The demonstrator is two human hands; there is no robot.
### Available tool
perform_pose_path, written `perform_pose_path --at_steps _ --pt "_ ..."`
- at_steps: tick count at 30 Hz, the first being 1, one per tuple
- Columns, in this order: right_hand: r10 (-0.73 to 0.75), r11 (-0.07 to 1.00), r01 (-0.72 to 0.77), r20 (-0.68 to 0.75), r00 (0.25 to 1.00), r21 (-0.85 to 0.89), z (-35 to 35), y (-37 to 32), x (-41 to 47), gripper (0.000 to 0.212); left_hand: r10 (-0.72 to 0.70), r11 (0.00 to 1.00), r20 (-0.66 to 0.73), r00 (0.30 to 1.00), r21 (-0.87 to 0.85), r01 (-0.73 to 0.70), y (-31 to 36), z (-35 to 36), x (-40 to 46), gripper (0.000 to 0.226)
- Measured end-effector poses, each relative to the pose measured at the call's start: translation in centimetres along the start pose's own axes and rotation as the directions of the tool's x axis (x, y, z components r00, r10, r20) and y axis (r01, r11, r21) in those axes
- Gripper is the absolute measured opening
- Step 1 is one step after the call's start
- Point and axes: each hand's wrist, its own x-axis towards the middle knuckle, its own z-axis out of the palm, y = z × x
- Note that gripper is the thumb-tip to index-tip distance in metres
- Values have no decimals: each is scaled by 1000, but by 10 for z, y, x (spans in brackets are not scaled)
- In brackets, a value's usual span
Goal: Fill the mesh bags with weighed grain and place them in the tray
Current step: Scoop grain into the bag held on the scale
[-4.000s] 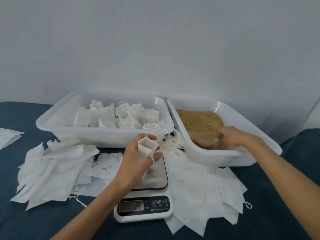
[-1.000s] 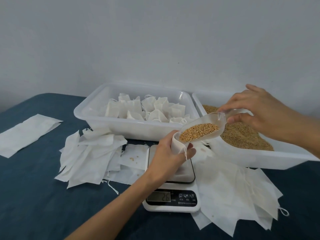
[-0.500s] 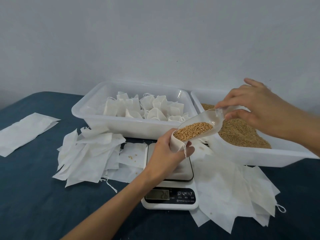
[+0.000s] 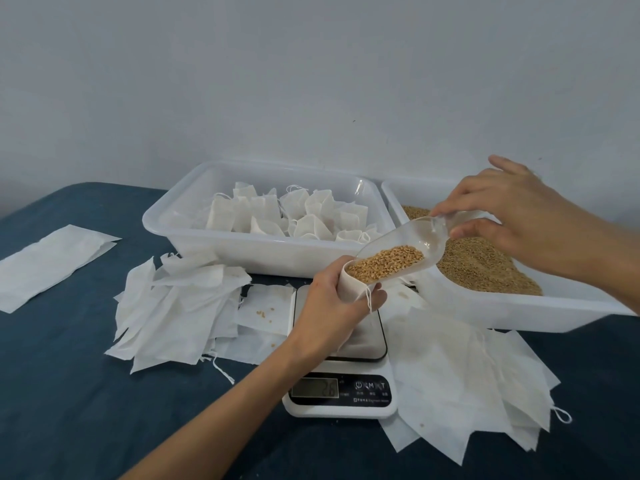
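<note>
My left hand (image 4: 329, 306) grips an open white mesh bag (image 4: 351, 289) upright on the pan of the white digital scale (image 4: 341, 393). My right hand (image 4: 512, 216) pinches the handle of a clear plastic scoop (image 4: 415, 242), tilted down to the left. Its mouth rests in the bag's opening, and the grain in the scoop (image 4: 386, 263) has slid toward the bag. The scale's display shows digits I cannot read surely. Behind, a white tray (image 4: 242, 251) holds several filled bags (image 4: 294, 216).
A second white tray (image 4: 519, 306) at the right holds loose grain (image 4: 485, 265). Empty mesh bags lie in a heap left of the scale (image 4: 173, 306) and another right of it (image 4: 467, 393). A flat white sheet (image 4: 45, 265) lies far left on the dark blue cloth.
My right hand lifted the filled scoop out of the grain tray and brought it to the bag in my left hand. In the last half second the scoop tilted a little more.
</note>
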Motion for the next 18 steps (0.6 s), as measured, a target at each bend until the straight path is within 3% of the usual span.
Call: perform_pose_path --at_steps 18 --pt "12 1000 -12 7 1000 -17 3 0 -1 31 -7 1000 8 1000 -25 7 -3 0 -1 25"
